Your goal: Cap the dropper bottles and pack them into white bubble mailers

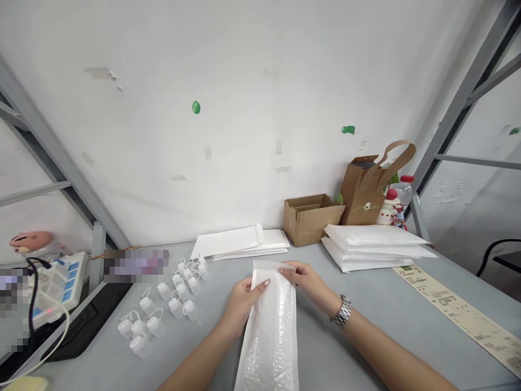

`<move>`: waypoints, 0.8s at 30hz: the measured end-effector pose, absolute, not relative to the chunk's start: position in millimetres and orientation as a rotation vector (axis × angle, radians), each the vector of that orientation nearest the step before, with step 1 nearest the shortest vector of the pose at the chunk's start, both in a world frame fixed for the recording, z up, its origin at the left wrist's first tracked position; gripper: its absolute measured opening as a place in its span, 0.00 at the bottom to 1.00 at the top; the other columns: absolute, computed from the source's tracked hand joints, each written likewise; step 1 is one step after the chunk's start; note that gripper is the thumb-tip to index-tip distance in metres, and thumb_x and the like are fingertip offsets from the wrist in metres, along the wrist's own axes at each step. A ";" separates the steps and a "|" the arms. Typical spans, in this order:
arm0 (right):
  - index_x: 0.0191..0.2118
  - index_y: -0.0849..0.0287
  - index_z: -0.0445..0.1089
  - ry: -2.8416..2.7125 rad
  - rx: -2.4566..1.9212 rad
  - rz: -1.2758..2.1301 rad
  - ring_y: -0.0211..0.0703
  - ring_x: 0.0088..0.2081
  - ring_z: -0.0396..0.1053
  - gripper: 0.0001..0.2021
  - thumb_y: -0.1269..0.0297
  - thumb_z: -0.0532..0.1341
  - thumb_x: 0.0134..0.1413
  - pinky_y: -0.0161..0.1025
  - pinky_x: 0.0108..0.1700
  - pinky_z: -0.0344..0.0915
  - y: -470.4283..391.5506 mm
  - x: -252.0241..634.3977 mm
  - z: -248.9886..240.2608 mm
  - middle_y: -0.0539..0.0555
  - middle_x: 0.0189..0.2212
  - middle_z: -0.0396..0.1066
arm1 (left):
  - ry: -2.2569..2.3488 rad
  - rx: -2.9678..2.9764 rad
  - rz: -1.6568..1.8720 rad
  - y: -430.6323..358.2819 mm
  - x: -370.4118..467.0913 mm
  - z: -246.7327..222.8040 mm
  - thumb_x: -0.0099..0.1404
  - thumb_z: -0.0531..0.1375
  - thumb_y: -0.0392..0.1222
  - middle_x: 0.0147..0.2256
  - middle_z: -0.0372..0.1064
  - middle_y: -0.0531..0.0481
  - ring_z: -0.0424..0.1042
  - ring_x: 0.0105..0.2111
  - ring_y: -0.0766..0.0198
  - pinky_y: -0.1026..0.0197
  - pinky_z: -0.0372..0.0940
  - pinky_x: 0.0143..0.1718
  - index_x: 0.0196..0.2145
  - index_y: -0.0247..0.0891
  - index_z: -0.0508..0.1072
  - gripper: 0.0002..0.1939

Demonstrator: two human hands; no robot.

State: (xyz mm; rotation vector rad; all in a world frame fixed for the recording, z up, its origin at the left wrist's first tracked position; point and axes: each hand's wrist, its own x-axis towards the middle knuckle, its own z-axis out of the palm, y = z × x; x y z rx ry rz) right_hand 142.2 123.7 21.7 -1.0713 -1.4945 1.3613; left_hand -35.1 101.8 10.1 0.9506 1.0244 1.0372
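A white bubble mailer [271, 336] stands in front of me, its flap end pointing toward the wall. My left hand [243, 304] grips its left edge near the top, with the thumb across the front. My right hand [303, 279] pinches the upper right corner by the flap, fingers partly behind it. Whatever may be inside the mailer cannot be seen. To the left of my hands, several small white capped bottles [155, 326] with looped cap straps are grouped on the grey table [220, 282].
Flat white mailers [232, 243] lie by the wall, and a stack of fuller mailers [366, 247] sits at right. Behind are a cardboard box [311, 222] and a brown paper bag [360, 190]. A label strip [456, 309] runs along the right; a power strip [65, 288] is at left.
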 end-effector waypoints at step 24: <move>0.26 0.61 0.67 -1.526 -1.162 1.684 0.30 0.17 0.54 0.18 0.49 0.65 0.41 0.31 0.19 0.50 117.1 129.7 6.1 0.45 0.17 0.62 | 1.245 1.005 1.236 108.9 -41.7 0.0 0.48 0.65 0.54 0.18 0.68 0.55 0.64 0.19 0.68 0.67 0.56 0.21 0.22 0.35 0.72 0.17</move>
